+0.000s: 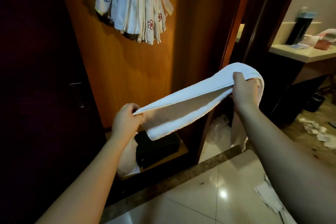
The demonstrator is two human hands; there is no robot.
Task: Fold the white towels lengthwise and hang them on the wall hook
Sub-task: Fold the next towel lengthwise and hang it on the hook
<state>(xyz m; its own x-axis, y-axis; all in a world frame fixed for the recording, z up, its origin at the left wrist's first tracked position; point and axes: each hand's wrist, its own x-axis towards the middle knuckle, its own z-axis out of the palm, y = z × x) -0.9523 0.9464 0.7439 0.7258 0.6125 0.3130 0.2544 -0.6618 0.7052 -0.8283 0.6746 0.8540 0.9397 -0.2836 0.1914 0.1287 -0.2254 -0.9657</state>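
Observation:
A white towel (183, 107), folded lengthwise, stretches between both hands in front of a wooden panel. My left hand (126, 121) pinches its lower left end. My right hand (243, 90) grips the upper right end, where the cloth drapes over the fist. Up on the panel, several folded white towels (134, 3) with blue and red flower embroidery hang in a bunch; the hook that holds them is hidden behind them.
A dark door (41, 78) with a handle stands at the left. A black box (156, 147) sits on a low shelf under the towel. At the right are a counter (301, 54) with items, a dark bin (314, 102) and scattered paper on the tiled floor.

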